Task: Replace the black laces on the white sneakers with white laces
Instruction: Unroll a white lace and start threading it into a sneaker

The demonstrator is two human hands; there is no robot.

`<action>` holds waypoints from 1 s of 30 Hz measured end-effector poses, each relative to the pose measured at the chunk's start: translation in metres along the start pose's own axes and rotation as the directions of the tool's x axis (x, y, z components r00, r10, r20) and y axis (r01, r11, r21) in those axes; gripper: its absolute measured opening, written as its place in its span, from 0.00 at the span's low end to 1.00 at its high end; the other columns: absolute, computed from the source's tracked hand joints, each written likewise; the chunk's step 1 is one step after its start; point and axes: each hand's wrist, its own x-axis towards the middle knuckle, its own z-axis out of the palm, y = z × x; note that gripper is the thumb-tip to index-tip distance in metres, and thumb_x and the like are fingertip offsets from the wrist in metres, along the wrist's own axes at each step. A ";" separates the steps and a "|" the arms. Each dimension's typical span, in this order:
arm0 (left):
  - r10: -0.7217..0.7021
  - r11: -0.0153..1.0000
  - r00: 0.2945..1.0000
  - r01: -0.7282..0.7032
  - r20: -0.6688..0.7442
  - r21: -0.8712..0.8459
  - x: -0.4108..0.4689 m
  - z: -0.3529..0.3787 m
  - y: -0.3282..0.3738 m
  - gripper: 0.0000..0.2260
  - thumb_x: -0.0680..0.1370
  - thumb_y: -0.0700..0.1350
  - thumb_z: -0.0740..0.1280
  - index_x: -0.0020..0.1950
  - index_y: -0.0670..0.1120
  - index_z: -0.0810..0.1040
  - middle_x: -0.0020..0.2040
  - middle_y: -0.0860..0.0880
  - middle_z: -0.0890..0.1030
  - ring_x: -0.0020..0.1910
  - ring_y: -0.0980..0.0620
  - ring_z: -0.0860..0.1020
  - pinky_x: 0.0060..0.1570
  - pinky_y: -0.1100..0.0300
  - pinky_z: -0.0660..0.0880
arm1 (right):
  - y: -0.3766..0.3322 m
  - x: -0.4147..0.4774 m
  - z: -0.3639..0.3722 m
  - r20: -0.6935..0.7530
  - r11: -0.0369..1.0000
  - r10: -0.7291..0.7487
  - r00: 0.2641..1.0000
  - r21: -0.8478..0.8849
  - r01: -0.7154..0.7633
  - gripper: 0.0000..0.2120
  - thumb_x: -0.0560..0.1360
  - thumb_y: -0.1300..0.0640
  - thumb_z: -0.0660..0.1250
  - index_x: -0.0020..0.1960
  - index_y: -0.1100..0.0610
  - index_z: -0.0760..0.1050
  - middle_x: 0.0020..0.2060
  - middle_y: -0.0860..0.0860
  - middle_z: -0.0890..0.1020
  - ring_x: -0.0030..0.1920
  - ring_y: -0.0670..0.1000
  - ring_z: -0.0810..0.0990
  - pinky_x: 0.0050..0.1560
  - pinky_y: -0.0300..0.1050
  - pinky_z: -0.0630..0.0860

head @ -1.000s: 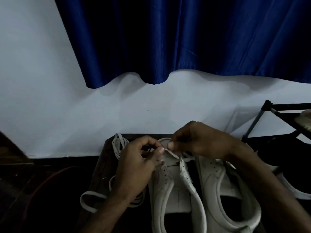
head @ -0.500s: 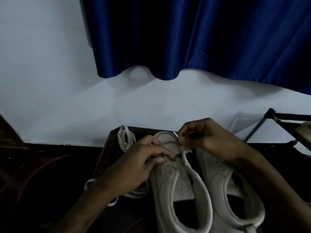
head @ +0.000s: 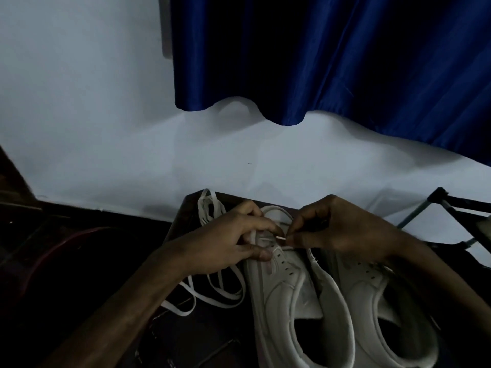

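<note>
Was a dark desk (head: 186,219) against the pale wall (head: 106,128); bore one white sneaker (head: 281,296) and a second white sneaker (head: 372,293) side by side, loose white laces (head: 209,208) just left of them.

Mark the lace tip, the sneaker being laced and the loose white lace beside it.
lace tip (head: 280,237): head view, on its stiff white end.
sneaker being laced (head: 276,293): head view, on its side panel below the eyelets.
loose white lace (head: 175,309): head view, on a flat strand left of that sneaker.

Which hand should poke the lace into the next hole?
Probably the right hand: it pinches the lace tip beside the eyelets, while the left hand grips the sneaker at its front.
</note>
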 end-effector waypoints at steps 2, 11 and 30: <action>0.017 1.000 1.000 -0.017 0.000 -0.019 0.001 -0.002 -0.002 0.14 0.73 0.46 0.75 0.55 0.60 0.80 0.52 0.53 0.70 0.43 0.59 0.72 0.48 0.69 0.71 | -0.001 0.002 0.001 0.010 1.000 0.009 1.000 -0.022 -0.008 0.01 0.72 0.58 0.75 0.42 0.55 0.85 0.37 0.52 0.86 0.37 0.45 0.80 0.43 0.41 0.77; 0.080 0.991 0.992 -0.089 -0.096 -0.096 -0.004 0.003 -0.008 0.11 0.72 0.45 0.76 0.51 0.55 0.81 0.49 0.56 0.72 0.42 0.62 0.72 0.48 0.67 0.72 | -0.014 0.007 0.000 0.034 0.989 0.039 0.999 -0.141 -0.034 0.02 0.71 0.59 0.76 0.42 0.58 0.85 0.26 0.40 0.79 0.28 0.39 0.73 0.33 0.31 0.68; 0.087 0.980 0.975 -0.120 -0.203 -0.159 -0.005 0.007 -0.013 0.11 0.70 0.44 0.78 0.50 0.52 0.83 0.49 0.53 0.76 0.41 0.56 0.74 0.45 0.70 0.72 | -0.002 0.009 0.014 -0.044 0.996 0.012 0.999 0.085 -0.009 0.02 0.71 0.67 0.74 0.41 0.66 0.82 0.35 0.56 0.84 0.33 0.43 0.78 0.34 0.33 0.72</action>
